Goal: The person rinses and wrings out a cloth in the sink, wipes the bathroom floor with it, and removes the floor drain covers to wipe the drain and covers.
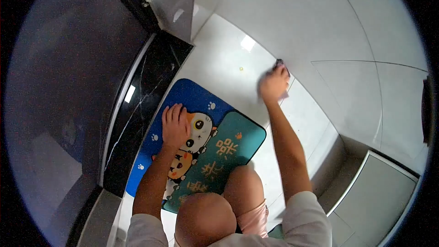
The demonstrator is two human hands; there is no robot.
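Observation:
My left hand (174,126) lies flat with its fingers stretched out on a blue and green floor mat (244,132) printed with cartoon cats and paw marks. Farther off, my right hand (274,84) presses a dark purplish cloth (284,94) against the white tiled floor (215,55), close to the foot of the wall. Motion smears this hand, and most of the cloth is hidden under it. A small yellowish spot or object (241,68) sits on the tile to the left of the cloth; what it is I cannot make out.
White wall tiles (292,23) rise behind the right hand. Along the mat's left side runs a black marble-patterned sill (151,80) beside a dark panel (77,64). A white-framed cabinet or panel (375,196) stands at the lower right. My knees (206,217) are over the mat's near edge.

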